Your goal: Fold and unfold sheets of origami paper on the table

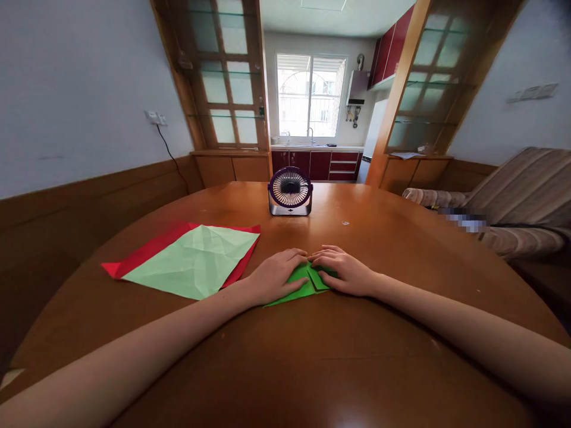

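A sheet of green paper [292, 293], folded over on its right side, lies on the table in front of me. My left hand [277, 274] rests flat on its left part, the thumb stretched apart from the fingers. On the right, my right hand [341, 270] has its fingers curled over the folded flap [316, 278], with the thumb near the flap's lower edge. The fingertips of both hands almost meet at the paper's top. Much of the paper is hidden under the hands.
Left of my hands lie a creased pale green sheet [191, 261] and a red sheet [156, 246] partly beneath it. A small purple fan [290, 189] stands farther back on the wooden table [303, 368]. A striped armchair [526, 190] is at the right.
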`<state>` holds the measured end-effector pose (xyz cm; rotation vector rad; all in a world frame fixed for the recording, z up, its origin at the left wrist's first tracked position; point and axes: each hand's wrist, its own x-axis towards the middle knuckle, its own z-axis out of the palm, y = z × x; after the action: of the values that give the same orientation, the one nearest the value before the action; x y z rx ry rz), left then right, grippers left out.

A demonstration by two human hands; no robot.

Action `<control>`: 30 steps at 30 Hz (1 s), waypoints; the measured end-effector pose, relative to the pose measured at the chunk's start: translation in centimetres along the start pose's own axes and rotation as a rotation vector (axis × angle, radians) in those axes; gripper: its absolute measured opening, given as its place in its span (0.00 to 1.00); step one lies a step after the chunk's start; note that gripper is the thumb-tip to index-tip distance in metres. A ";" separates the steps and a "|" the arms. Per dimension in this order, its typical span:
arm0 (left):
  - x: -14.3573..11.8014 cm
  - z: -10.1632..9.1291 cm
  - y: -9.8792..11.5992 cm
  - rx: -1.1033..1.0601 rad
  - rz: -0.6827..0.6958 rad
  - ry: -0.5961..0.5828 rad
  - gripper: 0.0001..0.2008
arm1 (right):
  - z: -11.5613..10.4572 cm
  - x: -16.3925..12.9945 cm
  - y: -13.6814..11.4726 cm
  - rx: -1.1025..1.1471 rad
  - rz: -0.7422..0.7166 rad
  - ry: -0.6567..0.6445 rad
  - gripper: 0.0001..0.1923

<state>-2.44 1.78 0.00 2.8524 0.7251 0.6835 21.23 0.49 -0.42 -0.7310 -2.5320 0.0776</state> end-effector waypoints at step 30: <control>-0.6 -1.0 0.1 -0.052 0.140 -0.153 0.14 | -1.1 -0.8 -0.3 -0.231 -0.047 -0.048 0.16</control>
<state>-3.38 1.43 0.67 2.8883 0.4831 0.4854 22.22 -0.26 0.24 -0.7649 -2.6298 -0.2189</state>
